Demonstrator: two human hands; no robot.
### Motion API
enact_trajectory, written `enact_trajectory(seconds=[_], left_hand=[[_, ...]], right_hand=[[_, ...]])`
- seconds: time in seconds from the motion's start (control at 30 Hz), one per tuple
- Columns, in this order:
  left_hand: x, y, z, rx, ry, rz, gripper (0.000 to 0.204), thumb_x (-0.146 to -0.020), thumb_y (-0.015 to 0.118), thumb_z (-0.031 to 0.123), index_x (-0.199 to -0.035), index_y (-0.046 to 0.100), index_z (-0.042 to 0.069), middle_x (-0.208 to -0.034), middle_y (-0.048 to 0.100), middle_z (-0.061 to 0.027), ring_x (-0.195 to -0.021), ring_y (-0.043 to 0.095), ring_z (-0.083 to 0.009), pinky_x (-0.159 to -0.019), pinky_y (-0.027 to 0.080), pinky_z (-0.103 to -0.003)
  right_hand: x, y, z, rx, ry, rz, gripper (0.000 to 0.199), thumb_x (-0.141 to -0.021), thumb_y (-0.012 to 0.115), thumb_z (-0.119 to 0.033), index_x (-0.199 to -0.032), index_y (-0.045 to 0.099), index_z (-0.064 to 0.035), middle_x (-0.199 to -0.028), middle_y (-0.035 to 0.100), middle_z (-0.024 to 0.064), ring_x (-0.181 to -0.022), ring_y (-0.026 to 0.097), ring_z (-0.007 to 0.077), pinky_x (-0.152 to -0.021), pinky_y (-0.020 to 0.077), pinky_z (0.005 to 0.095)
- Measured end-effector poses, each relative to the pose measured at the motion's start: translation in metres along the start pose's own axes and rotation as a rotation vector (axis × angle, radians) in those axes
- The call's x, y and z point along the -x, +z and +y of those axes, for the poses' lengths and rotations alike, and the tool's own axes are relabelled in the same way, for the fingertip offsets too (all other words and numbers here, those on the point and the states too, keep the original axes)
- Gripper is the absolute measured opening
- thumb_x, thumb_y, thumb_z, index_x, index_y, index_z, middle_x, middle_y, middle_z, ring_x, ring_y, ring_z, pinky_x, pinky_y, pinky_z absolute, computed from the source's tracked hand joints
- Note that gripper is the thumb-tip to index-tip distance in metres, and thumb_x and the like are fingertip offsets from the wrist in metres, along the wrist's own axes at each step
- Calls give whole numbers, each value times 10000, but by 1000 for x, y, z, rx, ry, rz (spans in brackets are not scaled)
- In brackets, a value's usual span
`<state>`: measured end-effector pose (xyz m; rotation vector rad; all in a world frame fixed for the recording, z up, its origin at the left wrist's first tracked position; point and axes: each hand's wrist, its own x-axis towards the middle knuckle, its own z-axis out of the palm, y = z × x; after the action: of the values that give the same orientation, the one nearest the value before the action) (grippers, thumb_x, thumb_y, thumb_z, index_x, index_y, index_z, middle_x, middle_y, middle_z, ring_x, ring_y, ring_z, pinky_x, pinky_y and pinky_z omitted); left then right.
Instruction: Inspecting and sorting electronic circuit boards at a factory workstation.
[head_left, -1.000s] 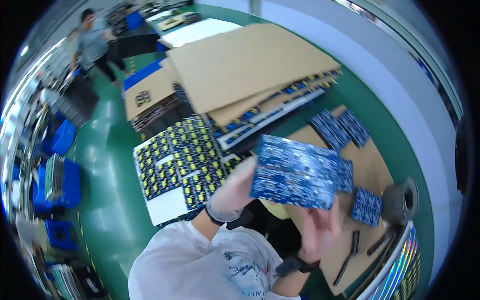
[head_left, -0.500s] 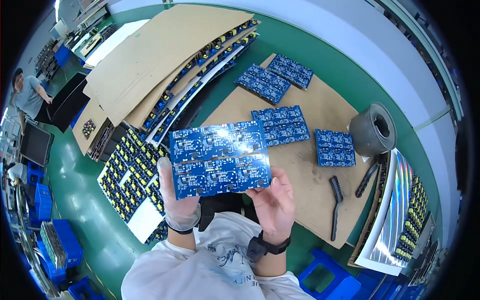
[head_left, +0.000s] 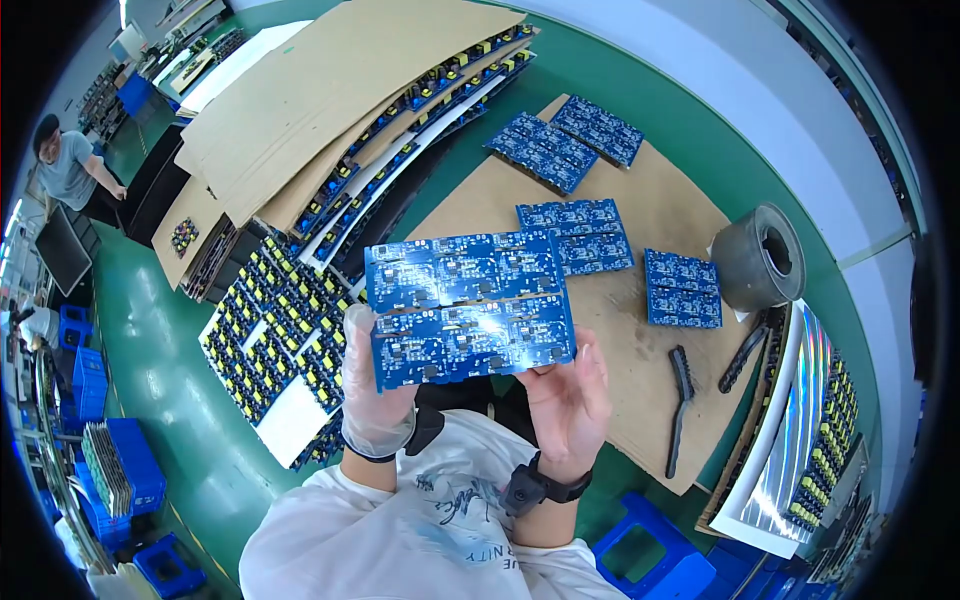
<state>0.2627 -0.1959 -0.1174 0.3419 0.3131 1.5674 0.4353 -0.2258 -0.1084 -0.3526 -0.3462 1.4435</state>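
Observation:
A blue circuit board panel (head_left: 470, 305) is held up in front of me, tilted, its component side facing me and light glinting off it. My left hand (head_left: 372, 385), in a clear glove, grips its left edge. At the lower right corner my bare right hand (head_left: 570, 400) holds it, with the fingers partly hidden behind. Beyond it, on a cardboard-covered table (head_left: 640, 380), lies a similar blue panel (head_left: 580, 235), partly covered by the held one. Another panel (head_left: 683, 289) lies to its right, and two more panels (head_left: 545, 152) overlap at the far end.
Two black brushes (head_left: 681, 410) lie at the table's right, near a grey metal cylinder (head_left: 755, 258). Cardboard-layered board stacks (head_left: 340, 110) rise at the far left; boards with yellow parts (head_left: 270, 340) sit below. A blue stool (head_left: 655, 550) stands lower right. A person (head_left: 75, 170) is at far left.
The held panel and both hands have shifted slightly right in the picture, and the panel's tilt has changed, moving the glare. The surroundings have also shifted a little in view.

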Motion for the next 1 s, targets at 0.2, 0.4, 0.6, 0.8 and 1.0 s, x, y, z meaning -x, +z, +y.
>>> enact_trajectory(seconds=[0.2,0.4,0.6,0.8,1.0], left_hand=[[2,-7,-1,-49,-38,-108,402,-973,422,379,-1231,479,76,-1176,581,-154,-981,624,-298,-706,545,-450],[2,-6,-5,-141,-45,21,404,-972,416,374,-1246,461,80,-1184,568,-171,-928,636,-348,-589,567,-496],[-2,-6,-5,-79,-76,-2,347,-970,423,350,-1207,468,101,-1200,553,-179,-911,633,-366,-588,560,-503],[-6,8,1,-192,-140,-70,364,-937,482,372,-1133,470,64,-1119,587,-92,-996,606,-222,-816,513,-402],[-9,8,2,-147,-83,-99,305,-947,458,333,-1123,466,85,-1144,577,-148,-920,630,-305,-676,545,-463]], right_hand=[[2,-11,1,-2,-5,-34,264,-967,466,-212,-1140,503,-17,-1090,613,143,-989,605,248,-883,493,448],[-1,-16,0,39,3,-38,282,-982,434,-245,-1157,508,-36,-1149,598,145,-1036,584,261,-915,466,472],[-4,-13,0,57,-6,-63,281,-987,420,-238,-1159,510,-35,-1160,596,149,-1061,572,274,-941,446,501],[-2,-9,0,94,-19,20,285,-984,423,-231,-1155,499,-15,-1143,600,161,-1047,582,275,-939,447,510],[-2,-6,3,121,-46,-9,266,-966,456,-194,-1139,492,5,-1058,621,171,-970,622,263,-893,486,480]])
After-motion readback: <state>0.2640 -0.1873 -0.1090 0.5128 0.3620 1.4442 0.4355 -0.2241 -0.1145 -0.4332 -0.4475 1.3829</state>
